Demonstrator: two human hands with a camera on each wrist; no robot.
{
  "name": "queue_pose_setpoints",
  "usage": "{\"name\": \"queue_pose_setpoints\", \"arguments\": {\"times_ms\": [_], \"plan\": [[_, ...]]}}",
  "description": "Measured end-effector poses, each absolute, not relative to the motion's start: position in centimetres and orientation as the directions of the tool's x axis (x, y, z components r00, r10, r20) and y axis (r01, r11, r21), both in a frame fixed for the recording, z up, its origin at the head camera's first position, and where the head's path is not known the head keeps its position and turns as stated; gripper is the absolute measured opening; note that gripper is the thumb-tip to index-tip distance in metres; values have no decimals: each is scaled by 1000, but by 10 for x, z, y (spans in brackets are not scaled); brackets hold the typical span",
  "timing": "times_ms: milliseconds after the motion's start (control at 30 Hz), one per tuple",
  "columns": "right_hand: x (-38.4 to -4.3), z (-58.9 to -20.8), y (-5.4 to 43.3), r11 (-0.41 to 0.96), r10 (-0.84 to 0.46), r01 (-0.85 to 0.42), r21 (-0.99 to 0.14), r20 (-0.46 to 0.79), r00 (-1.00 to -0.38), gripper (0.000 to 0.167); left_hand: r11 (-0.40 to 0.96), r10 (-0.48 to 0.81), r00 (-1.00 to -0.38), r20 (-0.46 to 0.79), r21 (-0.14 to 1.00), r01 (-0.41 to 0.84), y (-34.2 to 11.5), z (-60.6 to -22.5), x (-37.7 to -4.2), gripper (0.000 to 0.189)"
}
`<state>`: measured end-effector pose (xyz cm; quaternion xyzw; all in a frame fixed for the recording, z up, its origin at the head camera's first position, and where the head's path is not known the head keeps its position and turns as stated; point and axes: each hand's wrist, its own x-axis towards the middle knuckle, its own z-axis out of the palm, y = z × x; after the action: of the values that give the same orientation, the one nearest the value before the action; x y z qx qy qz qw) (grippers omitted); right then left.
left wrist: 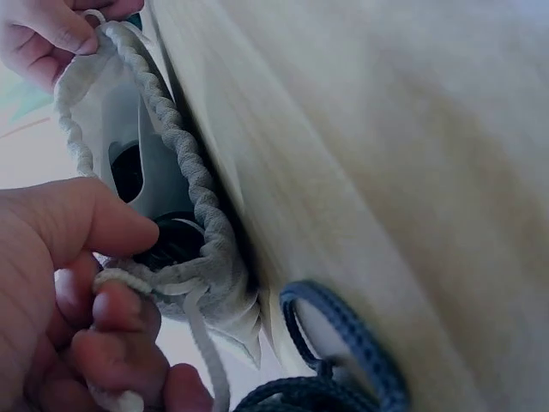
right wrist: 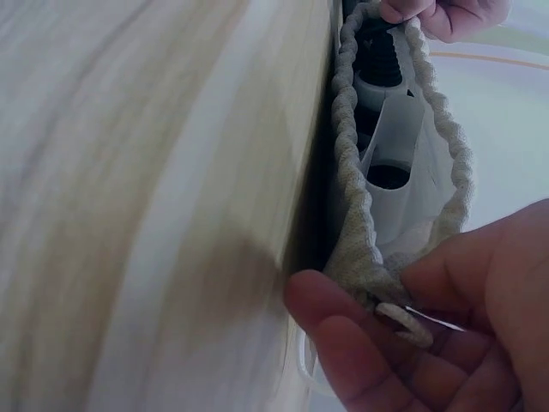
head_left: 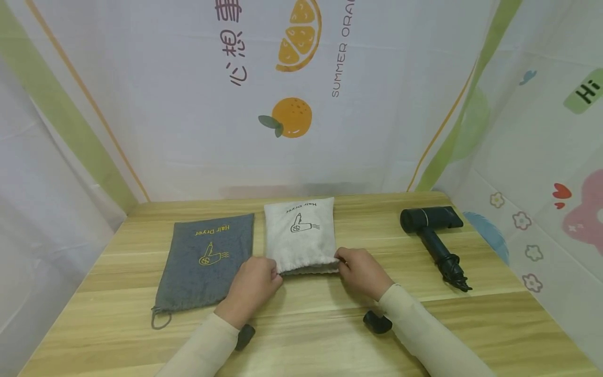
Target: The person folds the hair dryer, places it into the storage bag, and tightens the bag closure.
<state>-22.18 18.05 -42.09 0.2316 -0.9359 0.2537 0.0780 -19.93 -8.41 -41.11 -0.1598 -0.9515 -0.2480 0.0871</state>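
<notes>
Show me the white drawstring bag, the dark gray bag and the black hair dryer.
White drawstring bag (head_left: 301,245): head view, middle of its printed side.
Dark gray bag (head_left: 204,269): head view, middle of its printed side.
Black hair dryer (head_left: 434,245): head view, on its handle.

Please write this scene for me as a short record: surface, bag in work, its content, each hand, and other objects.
Surface: wooden table
Bag in work: white bag, "Hair Dryer" print up, mouth open toward the person
Content: pale item with dark parts; exact kind unclear
Left grip: holds the left end of the mouth, with pale cord between its fingers
Right grip: pinches the right end
Left side: gray bag, lying flat
Right side: black hair dryer
</notes>
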Motion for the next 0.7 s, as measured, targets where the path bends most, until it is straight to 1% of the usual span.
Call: {"name": "queue_pose_setpoints", "arguments": {"times_ms": [233,367,533,700], "plan": [[-222,-421,181,761,-397,-477,-439,266,-878,15,832,244,-935,258,439,339,-84,-413,-200,45],[-222,-421,180,762,-395,-480,-435,274,-877,15,853,239,-937,256,405,328,-85,-411,-199,43],[-222,-420,179,761,-396,-481,-435,275,-876,15,878,246,-936,253,351,326,-88,-410,-200,38],[-221,-419,178,757,-398,-485,-438,279,-874,15,874,256,-932,255,350,336,-88,-408,-200,25]]}}
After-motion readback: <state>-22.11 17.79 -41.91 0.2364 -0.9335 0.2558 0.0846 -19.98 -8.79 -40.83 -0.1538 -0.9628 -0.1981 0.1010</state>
